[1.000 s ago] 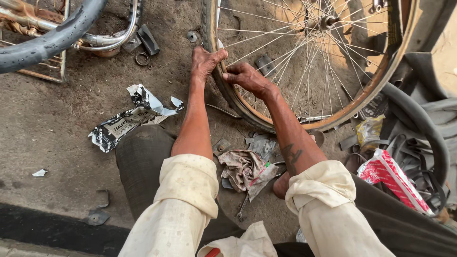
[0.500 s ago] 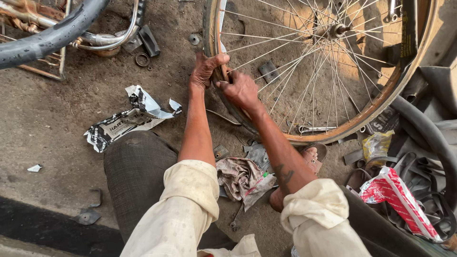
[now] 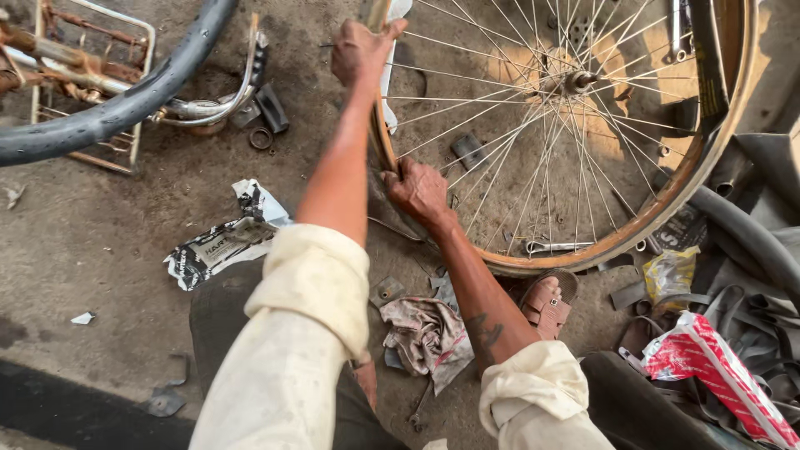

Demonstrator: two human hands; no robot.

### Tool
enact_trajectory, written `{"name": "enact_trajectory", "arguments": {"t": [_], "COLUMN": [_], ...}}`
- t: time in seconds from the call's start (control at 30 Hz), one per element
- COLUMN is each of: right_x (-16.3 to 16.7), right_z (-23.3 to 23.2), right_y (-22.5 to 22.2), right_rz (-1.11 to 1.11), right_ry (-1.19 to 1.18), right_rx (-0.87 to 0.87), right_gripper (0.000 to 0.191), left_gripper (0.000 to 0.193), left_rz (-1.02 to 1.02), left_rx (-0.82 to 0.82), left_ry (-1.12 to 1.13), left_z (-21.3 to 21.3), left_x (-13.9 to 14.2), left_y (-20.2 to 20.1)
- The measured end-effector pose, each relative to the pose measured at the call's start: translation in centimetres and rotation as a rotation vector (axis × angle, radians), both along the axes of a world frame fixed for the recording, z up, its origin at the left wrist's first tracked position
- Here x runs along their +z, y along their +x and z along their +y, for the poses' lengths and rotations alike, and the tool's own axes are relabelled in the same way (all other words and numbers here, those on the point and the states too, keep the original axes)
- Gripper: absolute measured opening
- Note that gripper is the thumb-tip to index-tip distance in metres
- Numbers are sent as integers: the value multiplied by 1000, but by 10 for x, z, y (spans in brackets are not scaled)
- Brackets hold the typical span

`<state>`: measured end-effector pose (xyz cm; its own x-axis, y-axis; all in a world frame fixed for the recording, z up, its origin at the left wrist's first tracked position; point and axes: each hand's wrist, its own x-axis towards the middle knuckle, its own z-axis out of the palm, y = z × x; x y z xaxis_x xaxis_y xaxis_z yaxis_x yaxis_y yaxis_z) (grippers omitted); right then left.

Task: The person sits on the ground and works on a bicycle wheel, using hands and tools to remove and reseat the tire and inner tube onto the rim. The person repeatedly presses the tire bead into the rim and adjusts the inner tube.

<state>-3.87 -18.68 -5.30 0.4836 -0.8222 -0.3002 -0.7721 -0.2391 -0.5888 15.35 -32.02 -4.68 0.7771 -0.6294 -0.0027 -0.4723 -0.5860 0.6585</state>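
Note:
A rusty bicycle wheel rim [image 3: 633, 237] with many thin spokes stands in front of me, its hub [image 3: 579, 82] near the top. My left hand [image 3: 360, 52] grips the rim's left edge high up, next to a white strip along the rim. My right hand [image 3: 419, 190] is closed on the same edge lower down. Both sleeves are cream-coloured and rolled up.
A black tyre and metal carrier frame [image 3: 100, 117] lie at the upper left. Crumpled black-and-white paper [image 3: 221, 242] and a dirty rag [image 3: 429, 333] sit on the ground. A sandalled foot [image 3: 546, 302] rests under the rim. Rubber tubes and a red-and-white packet [image 3: 717, 375] fill the right side.
My left hand has slid upward along the rim's edge. My right hand has stayed low on the rim, so the hands are now farther apart. The view has shifted closer.

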Motion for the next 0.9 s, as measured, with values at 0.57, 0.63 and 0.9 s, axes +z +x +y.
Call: {"name": "enact_trajectory", "arguments": {"t": [0.57, 0.63, 0.9], "right_x": [-1, 9, 30], "right_z": [15, 15, 11], "right_y": [-96, -90, -4], "right_rz": [487, 516, -9], "right_ry": [-226, -152, 104], "right_rx": [776, 617, -36], "right_gripper": [40, 37, 62], "left_gripper": [72, 72, 41], "left_rz": [132, 227, 627], "left_rx": [-221, -198, -83], "left_ry": [72, 100, -58], "left_z": [6, 29, 119], "left_x": [-8, -24, -69], "left_y": [21, 12, -37]}}
